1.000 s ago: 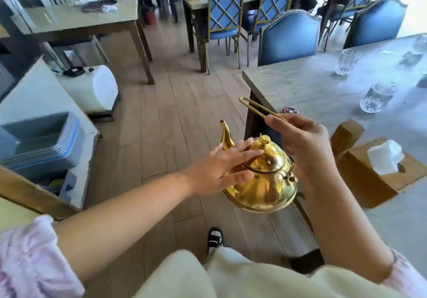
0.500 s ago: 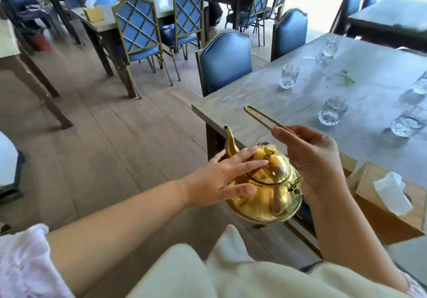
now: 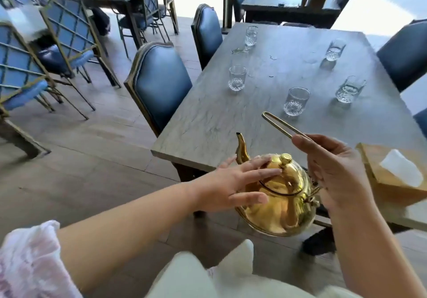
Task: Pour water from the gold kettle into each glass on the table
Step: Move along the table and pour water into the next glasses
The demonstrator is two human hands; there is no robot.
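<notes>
Right now your right hand (image 3: 332, 173) is closed around the thin wire handle (image 3: 280, 125) of the gold kettle (image 3: 277, 203), fingers wrapped on it near its hinge end, so the free loop of the handle juts up and away toward the table. Your left hand (image 3: 235, 182) is spread flat, fingers apart, resting against the kettle's shoulder and lid (image 3: 280, 177) just short of the knob (image 3: 285, 158); it steadies rather than grips.

The kettle hangs in the air at the near corner of the grey table (image 3: 208, 122), not yet over it, with the spout (image 3: 241, 149) pointing up and away from you, toward the tabletop. That is the relation your next move turns on: the spout-to-handle line already runs toward the glasses, so you should need to carry the kettle forward more than turn it.

Five glasses stand well apart. The nearest glass (image 3: 296, 101) lies straight ahead of the spout and slightly right, closer to your right hand than your left. Beyond it stand a right-hand glass (image 3: 350, 89), a left-edge glass (image 3: 237, 77), a far-right glass (image 3: 335, 50) and a far-left glass (image 3: 251, 36) (how much water any holds is hard to tell from here).

A wooden tissue box (image 3: 379, 173) sits at the table's near right, just beside your right wrist; I'd judge it the thing to clear as you swing forward.
</notes>
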